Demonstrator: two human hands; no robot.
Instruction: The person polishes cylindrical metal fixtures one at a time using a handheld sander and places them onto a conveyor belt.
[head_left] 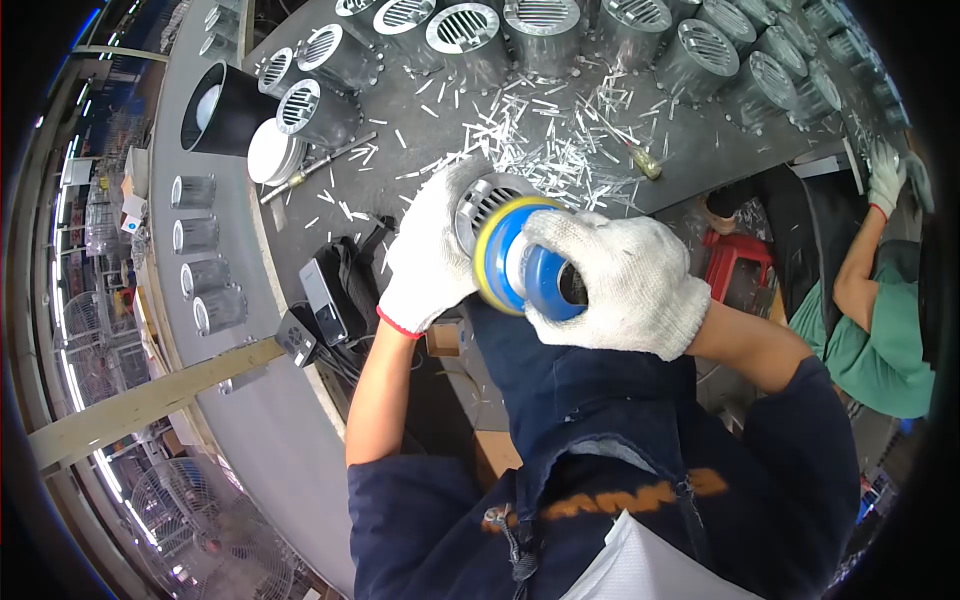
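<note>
My left hand, in a white knit glove, is wrapped round a clear canister with a slotted silver lid. In my right hand, also gloved, is a round blue-and-yellow tool with a thick blue grip. Its yellow-rimmed face is against or just in front of the slotted lid; I cannot tell whether they touch. The tool and both gloves hide most of the canister. Many small white strips lie scattered on the dark table just beyond my hands.
Several slotted-lid canisters line the table's back. At left stand a black bin, white discs, a brush and a power bank. Clear jars sit on the grey belt. Another brush and a co-worker's gloved hand are right.
</note>
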